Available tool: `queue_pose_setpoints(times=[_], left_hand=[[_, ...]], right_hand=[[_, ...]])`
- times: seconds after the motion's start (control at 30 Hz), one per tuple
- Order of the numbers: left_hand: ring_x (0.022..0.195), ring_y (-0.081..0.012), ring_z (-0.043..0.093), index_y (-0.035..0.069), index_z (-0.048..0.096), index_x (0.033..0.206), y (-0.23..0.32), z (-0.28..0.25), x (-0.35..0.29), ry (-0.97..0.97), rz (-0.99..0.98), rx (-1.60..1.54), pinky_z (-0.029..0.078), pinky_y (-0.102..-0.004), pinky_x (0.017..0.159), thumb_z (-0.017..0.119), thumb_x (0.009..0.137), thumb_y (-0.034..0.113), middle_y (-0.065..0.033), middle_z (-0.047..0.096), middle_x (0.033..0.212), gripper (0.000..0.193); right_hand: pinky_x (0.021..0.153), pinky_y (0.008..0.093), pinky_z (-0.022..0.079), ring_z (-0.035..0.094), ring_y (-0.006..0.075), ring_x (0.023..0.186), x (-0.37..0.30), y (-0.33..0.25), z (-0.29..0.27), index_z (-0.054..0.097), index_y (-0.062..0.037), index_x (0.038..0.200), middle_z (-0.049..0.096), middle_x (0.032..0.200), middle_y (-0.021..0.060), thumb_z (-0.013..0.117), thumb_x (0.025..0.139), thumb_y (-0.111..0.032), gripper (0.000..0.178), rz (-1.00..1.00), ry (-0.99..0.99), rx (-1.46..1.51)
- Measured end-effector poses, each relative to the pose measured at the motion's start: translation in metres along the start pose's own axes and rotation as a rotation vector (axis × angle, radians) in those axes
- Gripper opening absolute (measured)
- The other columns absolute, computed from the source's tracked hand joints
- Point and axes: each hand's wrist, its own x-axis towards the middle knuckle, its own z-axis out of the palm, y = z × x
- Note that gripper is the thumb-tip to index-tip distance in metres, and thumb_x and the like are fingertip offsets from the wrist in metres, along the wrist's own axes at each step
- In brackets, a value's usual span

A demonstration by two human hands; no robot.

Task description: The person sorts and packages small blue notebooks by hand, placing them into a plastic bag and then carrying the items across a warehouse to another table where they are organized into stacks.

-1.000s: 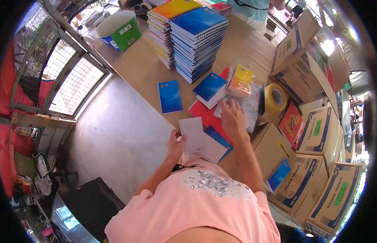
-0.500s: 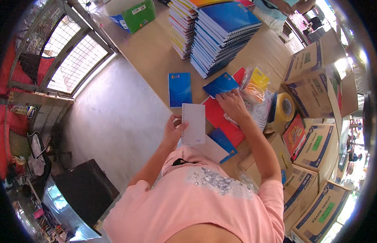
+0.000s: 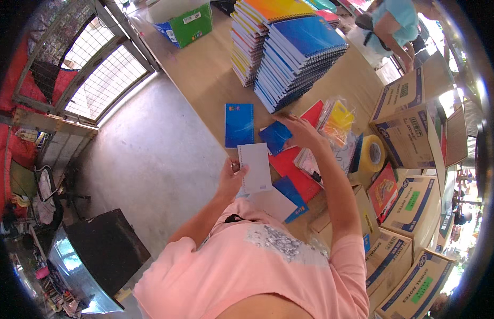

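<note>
Upright in my left hand (image 3: 233,174) is a small white notebook sheet or pad (image 3: 255,167) with holes along its left edge, pinched at that edge between thumb and fingers. My right hand (image 3: 303,133) is around the right side of a small blue notebook (image 3: 275,138), fingers along its upper edge and thumb near the lower one. Left of it lies another blue notebook (image 3: 239,125), flat at the table edge. By my lap, a white sheet (image 3: 276,203) overlaps a blue cover (image 3: 290,195). Red covers (image 3: 295,174) lie beneath my right forearm.
Tall stacks of spiral notebooks (image 3: 300,64) stand on the table (image 3: 204,80), with a green box (image 3: 191,24) at the far left. To the right are a plastic-wrapped yellow pack (image 3: 340,119), a tape roll (image 3: 372,154) and cardboard boxes (image 3: 409,204). Another person (image 3: 390,26) is beyond.
My right hand and the blue notebook under it have shifted left and nearer to me. My left hand still holds the white pad. The other person shows more fully at the far right.
</note>
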Motion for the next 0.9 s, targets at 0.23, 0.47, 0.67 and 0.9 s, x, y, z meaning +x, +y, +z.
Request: queue_pose_setpoints(times=[0.23,0.47,0.67,0.9], left_hand=[[0.083,-0.0122,0.059,0.006,0.042,0.105,0.011,0.015,-0.01,0.059,-0.116,-0.121,0.049,-0.025,0.066,0.059,0.089,0.008,-0.0085,0.062,0.093,0.023],[0.091,-0.0141,0.059,0.009,0.04,0.111,0.015,0.021,-0.018,0.053,-0.051,-0.291,0.053,-0.029,0.07,0.059,0.09,0.015,-0.0062,0.059,0.107,0.03],[0.094,-0.0149,0.058,0.009,0.041,0.118,0.02,0.025,-0.011,-0.062,-0.058,-0.518,0.054,-0.0328,0.073,0.06,0.091,0.02,-0.0045,0.057,0.111,0.036],[0.1,-0.0158,0.055,0.006,0.042,0.123,0.057,0.022,-0.022,-0.021,-0.169,-0.127,0.05,-0.0342,0.083,0.058,0.089,0.011,-0.0061,0.056,0.114,0.038]], right_hand=[[0.098,0.0382,0.035,0.05,0.0272,0.114,0.004,-0.005,-0.024,0.061,-0.0097,0.109,0.057,0.12,0.0091,0.077,0.061,-0.014,0.051,-0.072,-0.07,-0.196],[0.058,0.03,0.053,0.063,0.0144,0.074,-0.043,-0.069,-0.064,0.06,-0.004,0.099,0.064,0.08,0.0073,0.069,0.076,-0.008,0.024,0.409,0.389,0.675],[0.044,0.0308,0.047,0.058,0.0139,0.056,-0.063,-0.094,0.038,0.058,-0.0058,0.097,0.058,0.063,0.0045,0.074,0.077,-0.016,0.028,0.568,0.362,0.775],[0.064,0.0389,0.05,0.066,0.0297,0.073,-0.039,-0.082,0.0,0.062,-0.0054,0.085,0.066,0.074,0.0133,0.073,0.072,-0.016,0.02,0.413,-0.071,0.416]])
